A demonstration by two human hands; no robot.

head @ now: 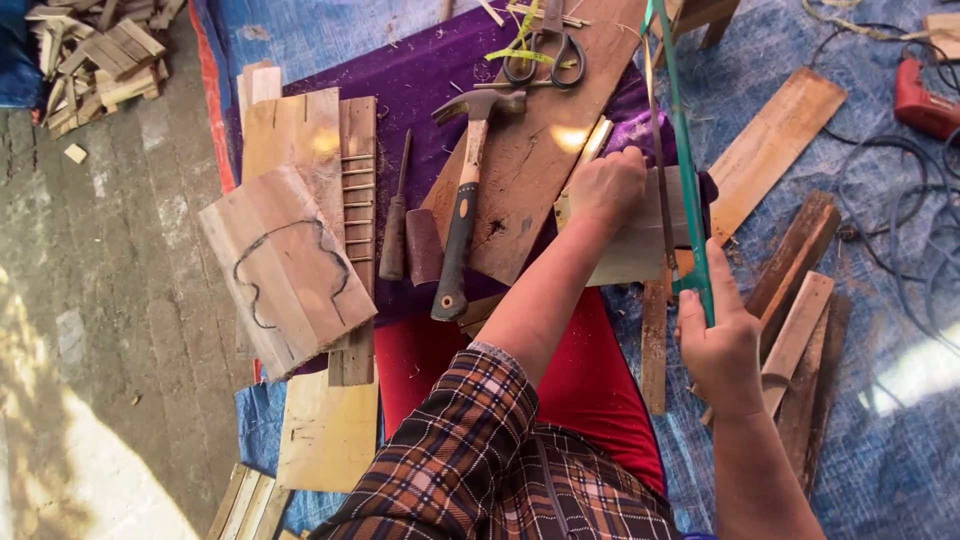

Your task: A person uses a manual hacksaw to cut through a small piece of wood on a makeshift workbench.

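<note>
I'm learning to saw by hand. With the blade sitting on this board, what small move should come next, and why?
Probably a short, light stroke of the green-framed saw by the right hand. Its blade already rests across the wooden board, and the left hand presses that board down close beside the blade, which calls for a controlled stroke.

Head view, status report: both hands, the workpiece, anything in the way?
Left hand pressing wood piece flat. Right hand gripping green-framed saw, blade on it. Hammer lies alongside, apart.
</note>
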